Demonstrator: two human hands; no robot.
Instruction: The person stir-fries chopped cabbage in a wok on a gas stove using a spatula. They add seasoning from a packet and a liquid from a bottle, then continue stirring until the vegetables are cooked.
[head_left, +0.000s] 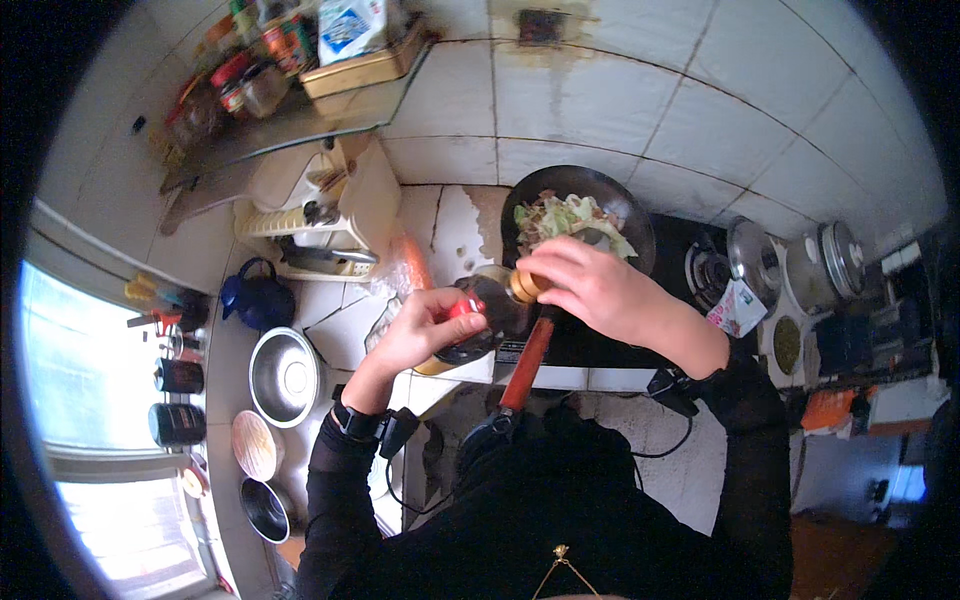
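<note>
My left hand (431, 330) holds a small red object (466, 307), perhaps a bottle cap, above a dark bottle (469, 347) that it partly covers. Fingers of my right hand (592, 289) close around a golden-brown lid or knob (527, 286) beside a glass container whose shape is hard to make out. Just behind my right hand, a dark wok (637, 217) on the black stove holds chopped leafy vegetables (562, 216) and small brownish pieces. The wok's reddish wooden handle (527, 364) points towards me.
A carrot in plastic (412, 259), a cream dish rack (367, 217) with a knife (330, 256), and a blue teapot (259, 296) stand left. Steel bowls (285, 377) line the window side. A glass shelf (315, 135) bears jars above. Pot lids (754, 255) and a seasoning packet (739, 309) lie right.
</note>
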